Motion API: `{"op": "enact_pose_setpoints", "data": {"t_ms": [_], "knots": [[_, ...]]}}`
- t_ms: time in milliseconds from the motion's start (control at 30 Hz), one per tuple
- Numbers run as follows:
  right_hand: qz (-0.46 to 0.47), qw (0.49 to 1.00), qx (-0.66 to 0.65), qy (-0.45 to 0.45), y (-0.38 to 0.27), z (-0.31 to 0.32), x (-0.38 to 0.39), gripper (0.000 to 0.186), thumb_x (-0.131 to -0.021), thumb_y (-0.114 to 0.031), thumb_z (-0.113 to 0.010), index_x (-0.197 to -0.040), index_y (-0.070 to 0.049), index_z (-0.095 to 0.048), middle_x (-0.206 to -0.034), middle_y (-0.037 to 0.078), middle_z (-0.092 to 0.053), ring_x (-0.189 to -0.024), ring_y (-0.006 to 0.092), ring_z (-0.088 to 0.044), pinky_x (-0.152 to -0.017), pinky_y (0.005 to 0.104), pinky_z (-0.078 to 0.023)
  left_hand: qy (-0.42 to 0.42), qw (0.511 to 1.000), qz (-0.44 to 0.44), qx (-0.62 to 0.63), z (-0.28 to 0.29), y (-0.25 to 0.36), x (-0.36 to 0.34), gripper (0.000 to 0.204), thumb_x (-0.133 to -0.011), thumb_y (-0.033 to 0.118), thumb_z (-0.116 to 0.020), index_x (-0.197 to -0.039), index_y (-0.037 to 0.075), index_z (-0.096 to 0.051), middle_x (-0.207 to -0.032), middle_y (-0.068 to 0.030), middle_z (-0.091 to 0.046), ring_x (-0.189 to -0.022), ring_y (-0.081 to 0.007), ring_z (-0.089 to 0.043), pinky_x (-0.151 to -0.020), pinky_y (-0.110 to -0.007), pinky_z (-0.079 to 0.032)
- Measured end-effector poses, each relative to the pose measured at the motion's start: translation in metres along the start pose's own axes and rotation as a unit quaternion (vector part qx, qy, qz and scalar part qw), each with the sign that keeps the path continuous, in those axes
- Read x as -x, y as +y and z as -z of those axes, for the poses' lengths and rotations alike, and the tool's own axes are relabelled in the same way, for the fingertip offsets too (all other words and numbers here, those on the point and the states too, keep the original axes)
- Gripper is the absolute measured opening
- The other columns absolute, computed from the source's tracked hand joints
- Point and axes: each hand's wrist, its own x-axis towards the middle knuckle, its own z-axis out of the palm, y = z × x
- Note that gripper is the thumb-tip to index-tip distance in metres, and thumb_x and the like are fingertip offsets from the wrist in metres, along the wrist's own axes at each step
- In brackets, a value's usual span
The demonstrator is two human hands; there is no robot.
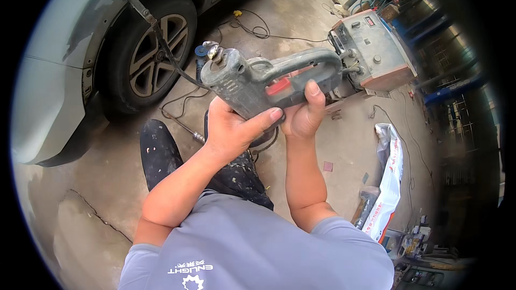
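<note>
I hold a bulky dark grey power tool [231,86] with a red trigger and a metal fitting at its tip, level over my knees. My left hand [236,129] is closed round the underside of the tool's body, its thumb along the side. My right hand [303,113] grips the tool below its looped handle, with the thumb raised beside the trigger. A dark cable hangs under the tool. Behind its tip a slim metal bar [141,8] rests against the car's wheel arch, with a cable running down from it, and a small blue fitting [201,51] shows partly hidden.
A silver car [54,75] with its wheel [156,53] stands at the left. A boxy machine [376,48] with knobs is at the right. Cables [258,32] and a metal rod [183,126] lie on the concrete floor. A white plastic bag [384,182] lies at my right.
</note>
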Motion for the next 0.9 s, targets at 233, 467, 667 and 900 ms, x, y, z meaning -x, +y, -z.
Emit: {"op": "enact_pose_setpoints", "data": {"t_ms": [233, 467, 667, 900], "knots": [[-0.100, 0.966, 0.237, 0.026, 0.025, 0.009, 0.047, 0.065, -0.088, -0.057, -0.078, -0.114, 0.000, -0.060, -0.106, 0.006, -0.062, -0.102, 0.0144, -0.057, -0.091, 0.0302, -0.048, 0.068, 0.910, -0.250, -0.323, 0.012, -0.030, 0.029, 0.042, -0.067, -0.001, -0.084, -0.105, -0.004, -0.068, -0.092, -0.0133, -0.067, -0.077, -0.0271, -0.063, -0.068, -0.036, -0.052], [-0.166, 0.980, 0.038, 0.100, 0.036, 0.034, 0.080, 0.049, -0.079, -0.019, -0.082, -0.118, -0.002, -0.057, -0.102, 0.003, -0.061, -0.096, 0.0174, -0.064, -0.089, 0.0350, -0.055, 0.024, 0.857, -0.328, -0.396, 0.007, -0.045, 0.058, 0.051, -0.063, 0.003, -0.080, -0.111, -0.006, -0.065, -0.092, -0.0139, -0.067, -0.077, -0.0294, -0.064, -0.065, -0.037, -0.053], [-0.191, 0.976, 0.051, 0.091, 0.037, 0.043, 0.086, 0.052, -0.076, -0.018, -0.082, -0.121, -0.006, -0.056, -0.111, 0.005, -0.058, -0.106, 0.0205, -0.061, -0.095, 0.0378, -0.054, 0.015, 0.862, -0.296, -0.411, 0.007, -0.052, 0.067, 0.049, -0.064, 0.009, -0.078, -0.109, -0.006, -0.066, -0.092, -0.0143, -0.066, -0.078, -0.0297, -0.064, -0.064, -0.036, -0.053], [-0.167, 0.980, 0.065, 0.086, 0.041, 0.048, 0.084, 0.055, -0.083, -0.027, -0.087, -0.124, -0.004, -0.058, -0.110, 0.004, -0.061, -0.106, 0.0178, -0.062, -0.097, 0.0349, -0.051, -0.008, 0.918, -0.213, -0.335, 0.024, -0.071, 0.063, 0.048, -0.068, 0.007, -0.083, -0.111, -0.005, -0.066, -0.100, -0.0159, -0.067, -0.088, -0.0308, -0.066, -0.078, -0.037, -0.054]]}}
